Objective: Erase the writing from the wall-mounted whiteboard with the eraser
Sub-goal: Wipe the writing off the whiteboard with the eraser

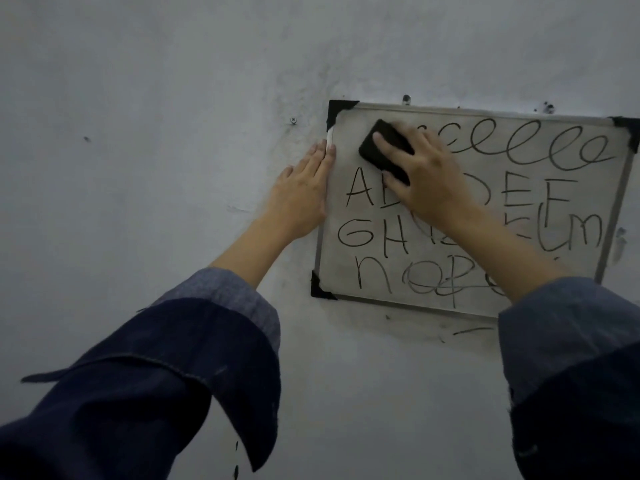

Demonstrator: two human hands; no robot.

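Note:
A small whiteboard (341, 271) with a metal frame and black corner caps hangs tilted on the wall. Black marker writing covers it: a row of loops (540, 150) along the top, then lines of letters below. My right hand (429, 178) presses a black eraser (382, 150) flat against the board's upper left area, where the surface looks smudged and wiped. My left hand (301, 195) lies flat with fingers together on the board's left frame edge and the wall beside it. My right forearm hides part of the middle letters.
The grey wall (173, 133) has a screw (293, 120) left of the board's top corner, a nail (406, 98) above the frame, and dark marks (547, 107) at upper right. Marker smudges sit below the board (467, 330).

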